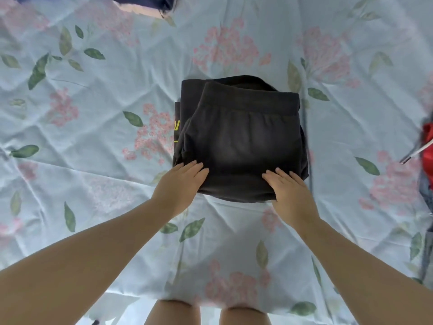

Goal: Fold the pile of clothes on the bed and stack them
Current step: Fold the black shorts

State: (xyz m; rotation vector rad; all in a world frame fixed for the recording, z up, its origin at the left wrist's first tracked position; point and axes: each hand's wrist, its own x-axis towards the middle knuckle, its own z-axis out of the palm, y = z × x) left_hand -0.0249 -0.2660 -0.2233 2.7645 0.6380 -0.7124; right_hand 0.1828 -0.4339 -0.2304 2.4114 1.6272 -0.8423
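A folded dark garment is seen mid-bed, stacked on another dark piece with yellow print. Its near left corner is pressed by the left hand, its near right corner by the right hand; each grip is flat, fingers straight, nothing clasped. Blue clothes are seen at the far edge

Soft daylight (edges warped, blurry)

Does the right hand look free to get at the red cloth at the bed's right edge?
Probably yes. The right hand rests flat on the folded dark garment, holding nothing, and only sheet lies between it and the red cloth, which is partly out of frame.
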